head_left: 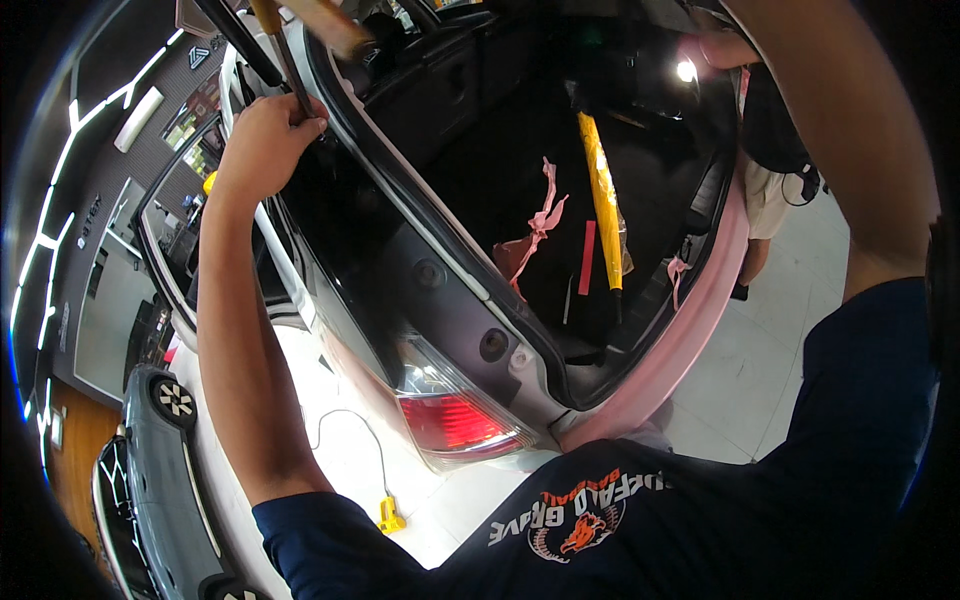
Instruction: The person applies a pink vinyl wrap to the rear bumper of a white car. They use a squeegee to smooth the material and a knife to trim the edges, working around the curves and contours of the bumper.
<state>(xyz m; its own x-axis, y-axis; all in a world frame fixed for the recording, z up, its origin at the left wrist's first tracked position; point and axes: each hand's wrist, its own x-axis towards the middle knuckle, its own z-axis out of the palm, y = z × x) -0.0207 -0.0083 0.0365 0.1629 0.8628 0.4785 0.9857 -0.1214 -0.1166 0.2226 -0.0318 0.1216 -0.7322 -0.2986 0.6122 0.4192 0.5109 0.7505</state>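
Note:
At the upper left corner of the car's open rear hatch, my left hand (268, 145) is raised, with thumb and fingers pinched round the lower end of a thin rod (291, 72), tan toward its top. Beside it a black gas strut (240, 40) runs up out of view. A motion-smeared skin-toned shape (328, 25) shows at the top edge; I cannot tell what it is. My right forearm (835, 110) reaches up past the top edge, and I cannot see that hand for certain. The car's red tail light (460, 422) lies below my left hand.
In the dark boot lie a yellow-wrapped pole (600, 190), crumpled pink film (543, 225) and a red strip (587, 258). Pink covers the bumper (690, 330). Another person (775, 140) leans in at right beside a bright light (686, 71). A yellow device (391, 515) with a cord sits at lower left.

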